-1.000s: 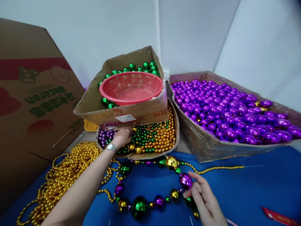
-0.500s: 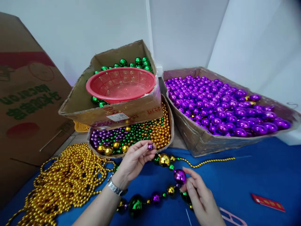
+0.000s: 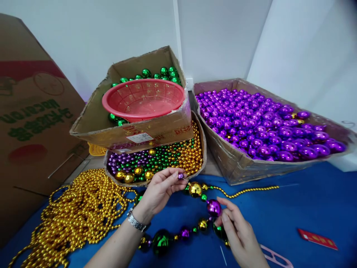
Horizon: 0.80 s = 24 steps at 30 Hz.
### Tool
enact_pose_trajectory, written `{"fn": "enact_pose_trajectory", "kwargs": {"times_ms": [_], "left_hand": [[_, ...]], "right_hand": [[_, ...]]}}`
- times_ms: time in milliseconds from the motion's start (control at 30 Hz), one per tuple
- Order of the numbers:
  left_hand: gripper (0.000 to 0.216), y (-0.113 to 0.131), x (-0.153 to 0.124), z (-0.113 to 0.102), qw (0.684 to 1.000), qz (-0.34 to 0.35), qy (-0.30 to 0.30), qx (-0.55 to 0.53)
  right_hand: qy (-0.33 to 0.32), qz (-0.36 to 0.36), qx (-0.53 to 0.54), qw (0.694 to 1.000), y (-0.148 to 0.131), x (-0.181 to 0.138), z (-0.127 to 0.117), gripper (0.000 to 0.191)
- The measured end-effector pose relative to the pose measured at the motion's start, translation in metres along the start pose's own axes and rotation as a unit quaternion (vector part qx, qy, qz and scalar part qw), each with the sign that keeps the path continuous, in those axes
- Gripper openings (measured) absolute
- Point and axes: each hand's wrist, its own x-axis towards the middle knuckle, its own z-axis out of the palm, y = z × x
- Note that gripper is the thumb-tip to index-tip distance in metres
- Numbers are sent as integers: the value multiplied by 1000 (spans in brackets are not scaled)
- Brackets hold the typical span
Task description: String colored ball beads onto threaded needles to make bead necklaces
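My left hand (image 3: 164,188), with a metal watch on its wrist, pinches a small shiny purple bead (image 3: 180,176) between thumb and forefinger. A short stretch of thin string runs from that bead toward a large gold bead on the necklace (image 3: 195,189). The necklace curves over the blue surface in green, gold and purple beads of mixed sizes. My right hand (image 3: 232,227) has its thumb and fingertips closed on the strand, beside a large purple bead (image 3: 214,208). Its fingers partly cover a dark green bead (image 3: 219,231) below.
Loose gold bead strings (image 3: 83,212) are heaped at left. Behind stand a box of small mixed beads (image 3: 156,160), a box with a red basket (image 3: 143,98) over green balls, and a box of purple balls (image 3: 251,123). A red packet (image 3: 318,239) lies at right.
The small purple bead in my left fingers has shifted slightly right and down, toward the gold bead. My right hand stays nearly still on the strand.
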Motion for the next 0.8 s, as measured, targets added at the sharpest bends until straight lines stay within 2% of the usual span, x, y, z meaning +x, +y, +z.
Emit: {"fn": "enact_pose_trajectory", "kwargs": {"times_ms": [133,233,367,500,667,733,800], "left_hand": [[18,-1,-3,9,994,45,-15,98],[19,-7,-3,25,987,63,-39,144],[13,-23,-3,55,981,79,-89,151],[8,-35,-4,81,962,144,-150,177],[9,-32,-8,102,936,167,-209,228],[10,-29,-8,110,934,170,-213,233],[11,-26,-6,118,937,172,-208,222]], "right_hand": [[-39,-30,-79,996,5,5,-11,35],[-51,-26,-136,989,13,9,-26,38],[-57,26,-130,990,29,5,-41,41],[-84,57,-110,989,42,-9,-52,44],[-164,3,-166,972,49,-18,-73,48],[-140,-16,-179,974,47,-17,-82,46],[-95,1,-156,983,40,-15,-87,40]]}}
